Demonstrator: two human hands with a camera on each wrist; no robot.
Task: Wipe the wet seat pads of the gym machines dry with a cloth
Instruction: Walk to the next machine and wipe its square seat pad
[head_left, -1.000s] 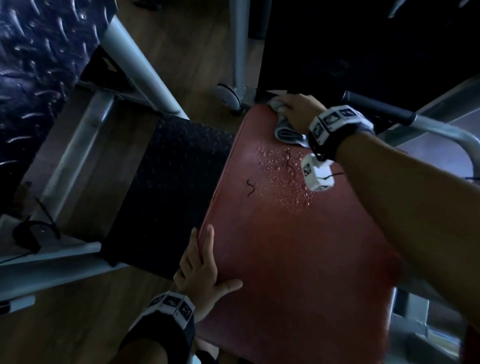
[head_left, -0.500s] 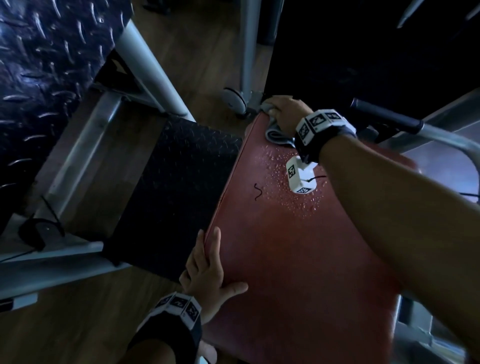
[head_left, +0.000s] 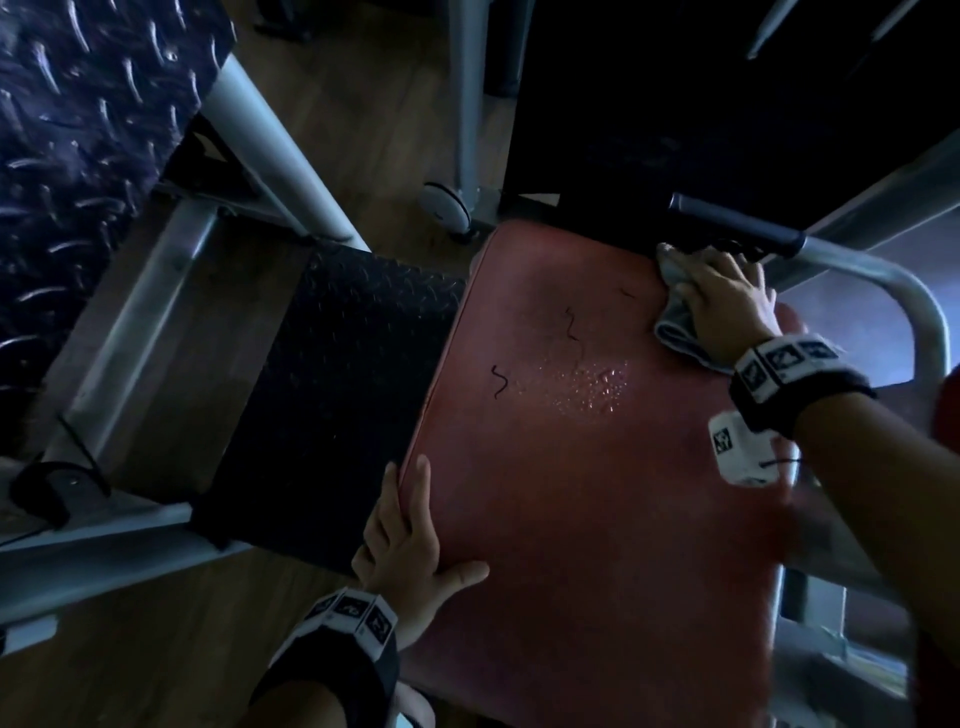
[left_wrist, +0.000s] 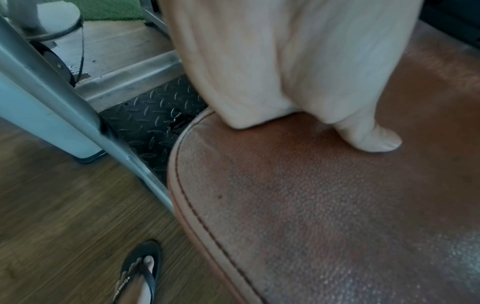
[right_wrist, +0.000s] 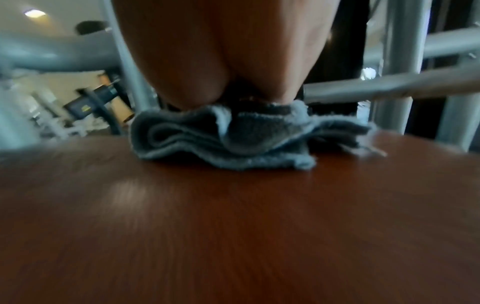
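A red seat pad (head_left: 597, 519) fills the middle of the head view. A patch of water droplets (head_left: 592, 387) lies on its far half, beside thin dark squiggle marks. At the pad's far right corner, my right hand (head_left: 722, 296) presses a bunched grey cloth (head_left: 678, 338) flat against the surface. In the right wrist view the heel of that right hand (right_wrist: 221, 51) sits on the cloth (right_wrist: 233, 139), and the fingers are hidden. My left hand (head_left: 410, 540) rests on the pad's near left edge, fingers straight and thumb (left_wrist: 371, 137) spread onto the pad (left_wrist: 311, 205).
A black checker-plate footplate (head_left: 322, 395) lies left of the pad. Grey frame tubes (head_left: 270, 140) cross above it. A black handle grip (head_left: 732, 226) on a bent steel bar sits just past the cloth. A dark backrest (head_left: 675, 104) rises behind. My sandalled foot (left_wrist: 140, 273) stands on wooden floor.
My right hand has slid the cloth along the pad's far edge, from the far left corner to the far right corner. The left hand has stayed on the near left edge.
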